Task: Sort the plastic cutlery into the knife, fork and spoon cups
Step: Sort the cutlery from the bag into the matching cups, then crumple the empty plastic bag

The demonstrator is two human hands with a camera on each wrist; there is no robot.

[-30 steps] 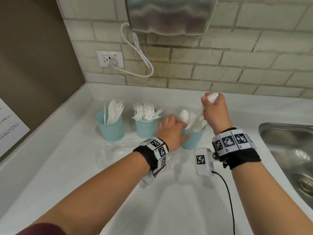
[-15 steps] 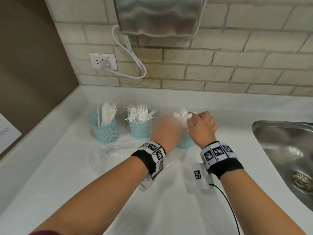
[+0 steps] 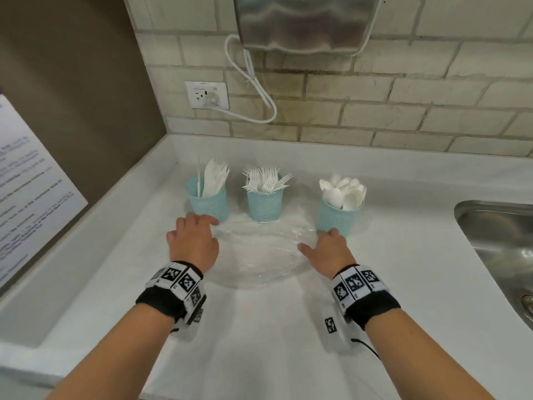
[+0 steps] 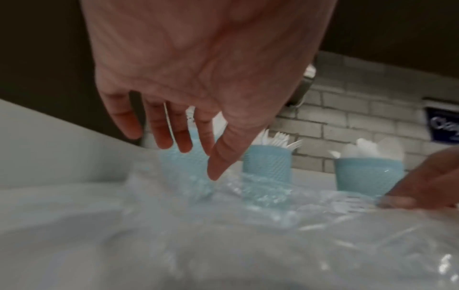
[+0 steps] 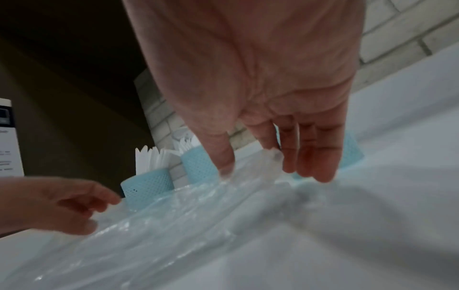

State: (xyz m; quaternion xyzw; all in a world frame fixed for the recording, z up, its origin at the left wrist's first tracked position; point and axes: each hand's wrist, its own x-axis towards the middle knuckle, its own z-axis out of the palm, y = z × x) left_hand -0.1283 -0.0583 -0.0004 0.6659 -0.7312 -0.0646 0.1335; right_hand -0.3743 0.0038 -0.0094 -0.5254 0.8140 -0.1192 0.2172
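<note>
Before the three cups (image 3: 264, 203), a clear plastic bag (image 3: 259, 255) lies crumpled.

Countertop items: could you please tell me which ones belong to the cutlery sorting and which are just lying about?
Part of the job:
- knife cup
- fork cup
- spoon cup
- left hand and right hand, both holding no cutlery

Just lying about:
- clear bag, flat on the counter between the hands
- sink
- wall outlet and cord
</note>
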